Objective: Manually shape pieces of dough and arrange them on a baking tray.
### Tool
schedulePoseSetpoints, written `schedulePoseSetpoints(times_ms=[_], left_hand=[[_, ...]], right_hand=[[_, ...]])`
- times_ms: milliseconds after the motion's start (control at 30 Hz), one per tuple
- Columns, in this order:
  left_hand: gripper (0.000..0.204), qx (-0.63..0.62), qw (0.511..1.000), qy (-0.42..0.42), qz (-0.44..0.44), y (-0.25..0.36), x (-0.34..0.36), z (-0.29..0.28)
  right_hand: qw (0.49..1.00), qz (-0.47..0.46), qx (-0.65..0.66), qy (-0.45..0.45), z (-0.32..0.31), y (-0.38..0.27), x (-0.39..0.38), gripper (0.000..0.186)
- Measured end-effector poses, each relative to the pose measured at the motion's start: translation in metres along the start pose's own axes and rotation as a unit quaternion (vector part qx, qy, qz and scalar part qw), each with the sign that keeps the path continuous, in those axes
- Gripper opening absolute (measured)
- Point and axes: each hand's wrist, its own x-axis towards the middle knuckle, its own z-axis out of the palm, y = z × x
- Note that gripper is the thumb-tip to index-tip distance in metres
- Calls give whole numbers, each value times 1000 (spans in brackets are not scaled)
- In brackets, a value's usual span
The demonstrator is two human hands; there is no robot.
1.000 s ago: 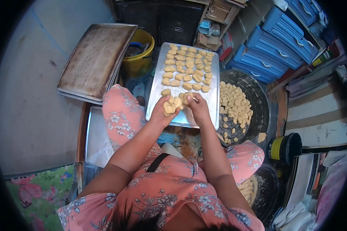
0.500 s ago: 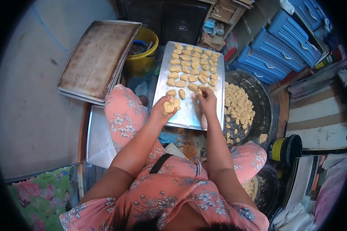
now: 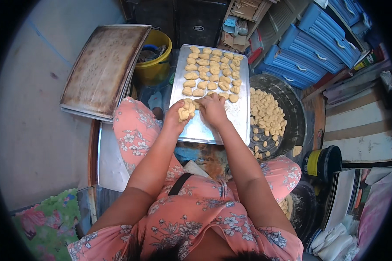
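Several pale yellow dough pieces [image 3: 187,109] are bunched in my left hand [image 3: 175,118], closed around them above the near left part of a metal baking tray [image 3: 233,126]. Just right of it, my right hand [image 3: 214,111] is low over the tray, palm down. Its fingertips pinch a small dough piece [image 3: 198,104] beside the bunch, partly hidden by the fingers. Rows of dough lumps [image 3: 214,69] cover the far part of the tray. My right hand hides some lumps of the nearest row.
A black round basin [image 3: 297,115] with many small dough pieces [image 3: 268,114] stands right of the tray. Stacked browned trays [image 3: 104,67] and a yellow bucket [image 3: 154,71] are at the left. Blue drawers [image 3: 307,50] stand far right, a dark tub [image 3: 329,163] nearer. My crossed legs flank the tray.
My right hand has moved left across the tray, up to the bunch in my left hand. My left hand has shifted slightly left and up. The view has swung a little.
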Motion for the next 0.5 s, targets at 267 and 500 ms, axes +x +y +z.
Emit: schedulePoseSetpoints(times_ms=[267,500], left_hand=[[24,17,999,39,0,4,-16,19],[24,34,995,-78,-46,-3,-25,24]], right_hand=[[993,85,68,46,-6,20,-22,21],[970,26,217,103,-23,5,-23,36]])
